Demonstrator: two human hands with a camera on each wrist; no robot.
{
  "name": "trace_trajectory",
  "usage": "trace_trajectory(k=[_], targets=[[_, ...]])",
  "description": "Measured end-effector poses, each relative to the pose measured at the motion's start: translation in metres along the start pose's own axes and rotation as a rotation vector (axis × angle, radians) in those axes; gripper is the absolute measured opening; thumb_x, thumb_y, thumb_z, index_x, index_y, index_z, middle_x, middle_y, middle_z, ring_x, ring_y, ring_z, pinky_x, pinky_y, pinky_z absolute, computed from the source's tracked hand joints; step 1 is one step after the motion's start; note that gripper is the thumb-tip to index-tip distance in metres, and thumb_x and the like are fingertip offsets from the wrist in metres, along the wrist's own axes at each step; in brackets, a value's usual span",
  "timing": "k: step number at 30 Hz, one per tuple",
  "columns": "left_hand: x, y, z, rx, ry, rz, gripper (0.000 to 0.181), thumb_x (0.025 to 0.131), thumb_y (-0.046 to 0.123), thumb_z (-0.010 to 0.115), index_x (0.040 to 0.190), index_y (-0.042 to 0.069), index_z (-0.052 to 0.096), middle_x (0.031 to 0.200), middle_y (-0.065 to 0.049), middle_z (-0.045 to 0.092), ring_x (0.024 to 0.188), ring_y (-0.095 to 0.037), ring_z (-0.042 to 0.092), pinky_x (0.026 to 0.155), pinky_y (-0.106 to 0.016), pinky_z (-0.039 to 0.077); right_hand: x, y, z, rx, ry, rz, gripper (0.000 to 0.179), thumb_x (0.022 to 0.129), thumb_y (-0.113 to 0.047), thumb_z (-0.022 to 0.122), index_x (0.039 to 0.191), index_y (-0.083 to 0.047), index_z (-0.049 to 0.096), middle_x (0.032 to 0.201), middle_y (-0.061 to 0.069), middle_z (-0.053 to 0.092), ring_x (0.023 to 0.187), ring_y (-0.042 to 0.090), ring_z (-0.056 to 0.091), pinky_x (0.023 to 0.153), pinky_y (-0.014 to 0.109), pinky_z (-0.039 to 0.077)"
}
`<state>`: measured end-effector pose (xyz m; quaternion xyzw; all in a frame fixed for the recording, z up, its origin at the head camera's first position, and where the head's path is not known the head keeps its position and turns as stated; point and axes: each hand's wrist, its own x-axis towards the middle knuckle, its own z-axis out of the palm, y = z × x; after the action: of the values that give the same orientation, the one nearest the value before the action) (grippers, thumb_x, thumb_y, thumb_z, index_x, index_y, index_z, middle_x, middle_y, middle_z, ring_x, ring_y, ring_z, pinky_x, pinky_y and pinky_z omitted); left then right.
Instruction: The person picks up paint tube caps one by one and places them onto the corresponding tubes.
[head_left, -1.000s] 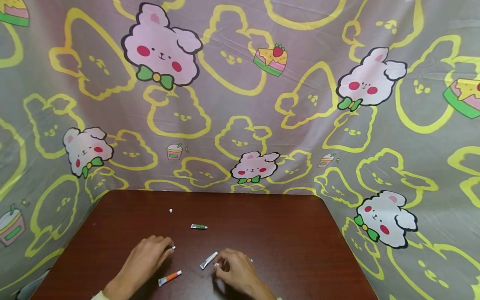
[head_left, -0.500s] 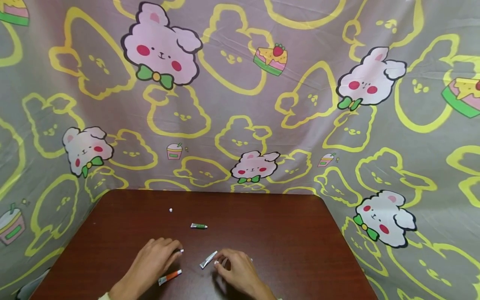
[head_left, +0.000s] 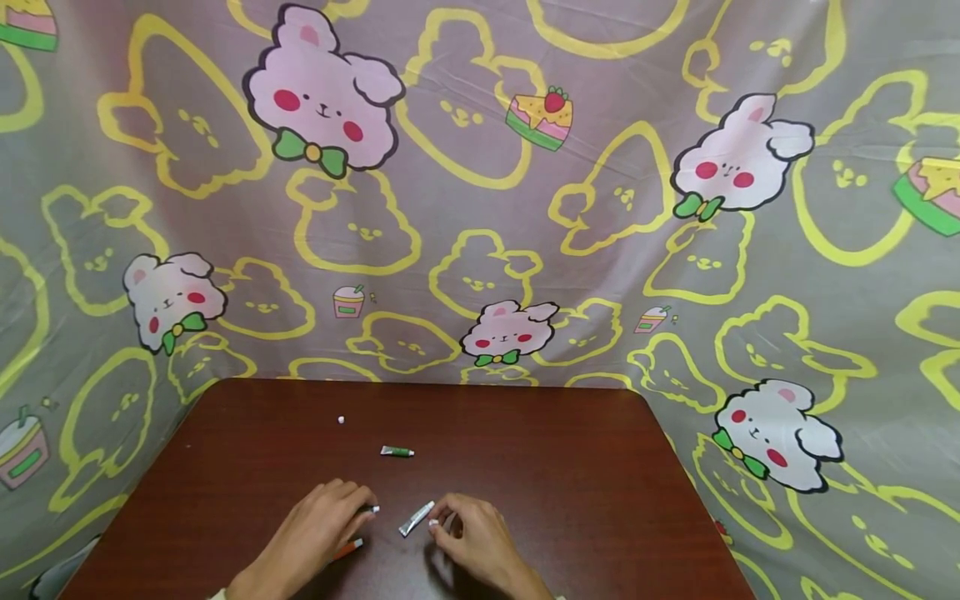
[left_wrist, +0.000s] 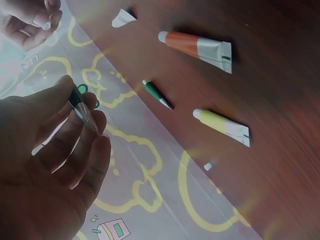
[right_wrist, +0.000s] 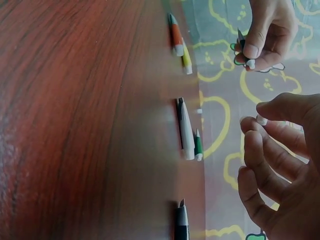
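Observation:
My left hand [head_left: 318,529] pinches a small dark paint tube [left_wrist: 81,109] between thumb and fingers, raised above the table. The tube's white end [head_left: 375,508] points toward the right hand. Between thumb and index fingertip, my right hand [head_left: 480,537] pinches a small white cap [right_wrist: 261,120]. The two hands are apart. A white paint tube [head_left: 416,518] lies on the table between them. Below the left hand, an orange paint tube [head_left: 348,548] is partly covered. The yellow paint tube [left_wrist: 221,125] appears in the wrist views but is hidden in the head view.
On the brown table [head_left: 570,467], a green paint tube [head_left: 397,452] lies beyond the hands. Farther back sits a loose white cap [head_left: 341,420]. A black tube [right_wrist: 181,222] shows in the right wrist view. Patterned cloth [head_left: 480,200] hangs behind and beside the table.
My left hand has moved right with the dark paint tube, toward the right hand, and now covers more of the orange tube. The right hand has hardly moved.

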<state>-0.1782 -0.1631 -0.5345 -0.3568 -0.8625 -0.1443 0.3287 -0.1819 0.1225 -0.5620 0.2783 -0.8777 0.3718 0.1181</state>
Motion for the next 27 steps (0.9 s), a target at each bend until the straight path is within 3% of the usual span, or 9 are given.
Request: trace_trajectory(k=[17,27], targets=[[0.011,0.017,0.002,0.011,-0.013,0.019,0.018,0.085,0.019,0.086,0.098,0.022,0.073,0.090,0.014,0.069,0.083,-0.009,0.061,0.077,-0.031,0.051,0.004,0.000,-0.004,-0.045,0.045,-0.036,0.015,0.087,-0.014,0.087,0.097,-0.022,0.077,0.085,-0.013,0.070,0.072,-0.004,0.061,0.068,0.005,0.042],[0.020,0.028,0.000,-0.001,-0.016,0.014,0.019,0.085,0.019,0.087,0.098,0.021,0.075,0.091,0.014,0.070,0.084,-0.007,0.062,0.078,-0.031,0.053,0.006,-0.004,-0.009,0.002,0.033,-0.015,0.014,0.090,-0.013,0.086,0.098,-0.021,0.078,0.088,-0.012,0.072,0.074,-0.004,0.062,0.068,0.008,0.046]])
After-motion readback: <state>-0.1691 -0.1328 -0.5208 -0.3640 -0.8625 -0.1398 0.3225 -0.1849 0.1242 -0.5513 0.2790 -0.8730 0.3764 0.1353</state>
